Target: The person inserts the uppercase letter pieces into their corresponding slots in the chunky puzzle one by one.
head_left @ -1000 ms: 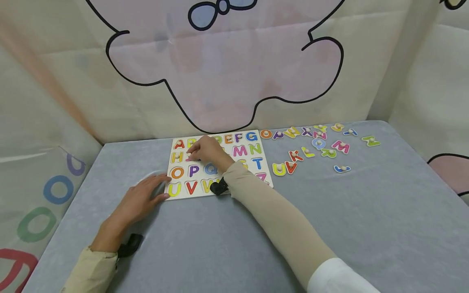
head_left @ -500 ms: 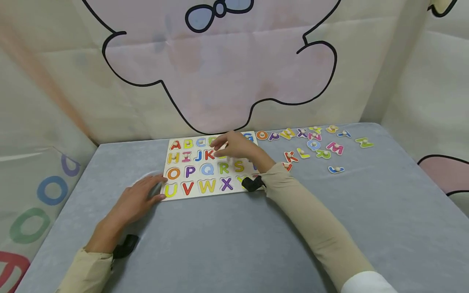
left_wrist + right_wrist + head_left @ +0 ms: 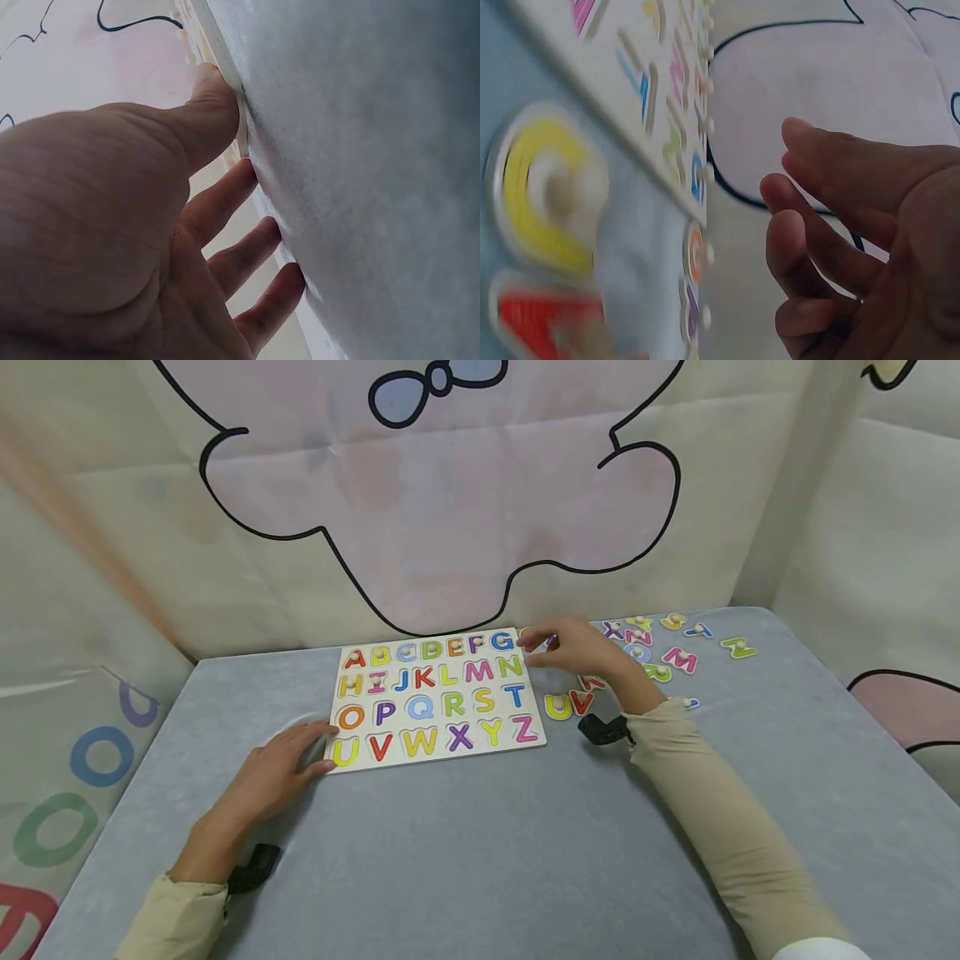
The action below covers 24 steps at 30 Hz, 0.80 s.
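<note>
A white alphabet puzzle board (image 3: 399, 727) lies near the back of the table. Knobbed letter pieces such as the red A (image 3: 355, 658) and blue G (image 3: 502, 642) sit in its top row; the pink I (image 3: 377, 682) fills a slot below. My left hand (image 3: 281, 768) rests its fingertips and thumb on the board's left edge, and the left wrist view shows the thumb (image 3: 214, 105) on that edge. My right hand (image 3: 577, 652) hovers by the upper right corner, fingers loosely bent with nothing between them. In the right wrist view a yellow U (image 3: 536, 187) is close by.
Right of the board lie several loose letters, among them a red V (image 3: 581, 702), a pink M (image 3: 679, 660) and a green Z (image 3: 738, 648). Some are hidden behind my right hand. A printed fabric wall (image 3: 420, 510) rises at the table's back edge.
My right hand has left the pink I in its slot and moved right across the board to its upper right corner. The left hand stays at the left edge.
</note>
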{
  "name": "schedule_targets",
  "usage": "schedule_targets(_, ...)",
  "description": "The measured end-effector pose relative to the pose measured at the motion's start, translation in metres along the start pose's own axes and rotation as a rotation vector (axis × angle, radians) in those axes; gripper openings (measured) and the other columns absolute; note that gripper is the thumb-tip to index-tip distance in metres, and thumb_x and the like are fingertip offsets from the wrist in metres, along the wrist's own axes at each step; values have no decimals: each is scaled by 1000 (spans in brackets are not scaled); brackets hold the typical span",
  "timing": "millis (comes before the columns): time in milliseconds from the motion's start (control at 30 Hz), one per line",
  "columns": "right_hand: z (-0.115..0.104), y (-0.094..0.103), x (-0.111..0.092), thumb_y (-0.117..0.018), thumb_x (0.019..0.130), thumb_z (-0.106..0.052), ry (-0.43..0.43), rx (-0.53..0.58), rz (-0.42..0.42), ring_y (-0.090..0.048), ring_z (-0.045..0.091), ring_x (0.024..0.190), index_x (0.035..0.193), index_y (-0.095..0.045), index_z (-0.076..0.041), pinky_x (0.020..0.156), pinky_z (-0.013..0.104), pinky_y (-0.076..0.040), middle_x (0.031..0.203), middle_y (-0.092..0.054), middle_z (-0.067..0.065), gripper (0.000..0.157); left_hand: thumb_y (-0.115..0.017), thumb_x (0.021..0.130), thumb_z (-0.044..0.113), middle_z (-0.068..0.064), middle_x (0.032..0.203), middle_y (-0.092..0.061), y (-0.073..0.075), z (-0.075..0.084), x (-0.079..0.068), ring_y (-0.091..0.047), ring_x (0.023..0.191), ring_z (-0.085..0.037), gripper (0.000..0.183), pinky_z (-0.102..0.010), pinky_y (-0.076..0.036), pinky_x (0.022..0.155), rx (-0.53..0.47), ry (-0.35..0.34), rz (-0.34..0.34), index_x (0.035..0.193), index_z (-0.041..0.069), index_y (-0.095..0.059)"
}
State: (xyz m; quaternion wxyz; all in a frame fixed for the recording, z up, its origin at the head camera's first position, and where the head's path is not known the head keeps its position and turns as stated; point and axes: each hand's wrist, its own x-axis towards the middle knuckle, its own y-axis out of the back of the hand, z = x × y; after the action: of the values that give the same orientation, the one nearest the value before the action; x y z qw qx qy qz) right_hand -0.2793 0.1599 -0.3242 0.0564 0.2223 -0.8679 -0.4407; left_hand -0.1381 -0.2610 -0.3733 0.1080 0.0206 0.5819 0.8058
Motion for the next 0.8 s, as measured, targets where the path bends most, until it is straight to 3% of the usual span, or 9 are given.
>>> schedule_targets(167, 27, 25, -26, -73, 91, -23, -26, -72, -11, -61, 25, 98, 124, -70, -14, 77, 34, -51, 119, -71, 7, 34, -70, 92, 25, -19, 151, -46, 0, 0, -1, -36, 141, -45, 52, -75, -34, 99, -1, -2, 4, 139, 14, -50)
schedule_targets(367, 77, 51, -73, -75, 90, -25, -8, -96, -47, -65, 18, 93, 119, -72, -13, 73, 28, -51, 109, -73, 5, 32, -70, 92, 25, -19, 151, -46, 1, 1, -1, -36, 142, -44, 51, -75, -34, 99, -1, 2, 4, 139, 15, -51)
schedule_targets(500, 107, 66, -97, -77, 88, -27, -68, -113, -81, -60, 10, 83, 113, -74, -14, 67, 23, -48, 97, -71, 0, 28, -70, 93, 24, -18, 151, -47, -1, 0, -2, -37, 141, -43, 50, -74, -35, 98, -2, -8, 7, 138, 15, -51)
schedule_targets(800, 141, 84, -115, -82, 81, -24, -140, -100, -202, -57, 6, 80, 101, -74, -13, 69, 21, -47, 89, -68, -1, 24, -70, 92, 24, -20, 151, -46, -1, 2, -2, -35, 142, -45, 53, -75, -34, 100, 10, 13, 6, 140, 14, -50)
